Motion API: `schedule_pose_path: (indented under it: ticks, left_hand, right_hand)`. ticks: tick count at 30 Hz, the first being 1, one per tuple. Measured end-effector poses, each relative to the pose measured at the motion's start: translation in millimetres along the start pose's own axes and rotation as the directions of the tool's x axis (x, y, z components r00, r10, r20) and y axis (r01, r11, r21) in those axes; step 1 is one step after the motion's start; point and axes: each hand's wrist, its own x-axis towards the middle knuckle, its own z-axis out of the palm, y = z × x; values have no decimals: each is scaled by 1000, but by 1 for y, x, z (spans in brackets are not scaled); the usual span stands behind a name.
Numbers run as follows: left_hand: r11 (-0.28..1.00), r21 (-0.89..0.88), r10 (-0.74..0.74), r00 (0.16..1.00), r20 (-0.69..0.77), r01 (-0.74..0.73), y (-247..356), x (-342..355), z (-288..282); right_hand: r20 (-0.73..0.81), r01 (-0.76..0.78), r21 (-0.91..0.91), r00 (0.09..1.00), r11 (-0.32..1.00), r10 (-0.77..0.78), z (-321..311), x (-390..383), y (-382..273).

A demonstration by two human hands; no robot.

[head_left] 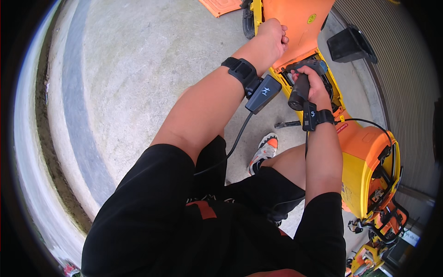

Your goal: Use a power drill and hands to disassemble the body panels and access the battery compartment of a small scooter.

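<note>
Drill (299, 92), one, black and blue-grey: the right hand (316, 85) is wrapping its fingers around the grip and holding it over the open bay (332, 81) of the scooter (362, 145); whether its nose is touching anything, I am not able to tell. Left hand (273, 37), one: curling its fingers in narrowly beside the scooter's orange panel (300, 18); I am not able to tell whether it is holding or touching anything. Scooter, orange and yellow: standing ahead and to the person's right, its bay exposing dark parts. Wristbands, two, black: the left (240, 68) and the right (326, 116) are each carrying a small dark box, a cable (239, 136) trailing from the left one. Bin (347, 45), black: resting beyond the scooter, near the ribbed wall (401, 51). Orange cover (221, 5), loose: lying on the concrete (138, 60). Shoe (264, 152), white, grey and orange: standing below the drill.
</note>
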Motion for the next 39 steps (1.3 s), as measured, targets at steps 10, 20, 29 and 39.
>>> schedule_pose_path:
  ticks: [10, 20, 29, 39]
  left_hand:
    - [1000, 4, 8, 1000, -5, -8, 1, 3, -2]
    - [1000, 15, 11, 1000, -12, -11, 2, 0, -1]
    - [1000, 8, 8, 1000, 1, -8, 3, -1, -1]
    - [1000, 10, 16, 1000, 2, -16, 3, -3, -1]
  right_hand:
    - [-13, -39, -49, 999, 998, 38, 2, 11, 2]
    - [13, -15, -118, 1000, 993, 17, 1, 16, 4]
    - [-5, 10, -133, 1000, 991, -10, 3, 15, 4]
    - [-19, 22, -156, 1000, 987, -25, 5, 14, 4]
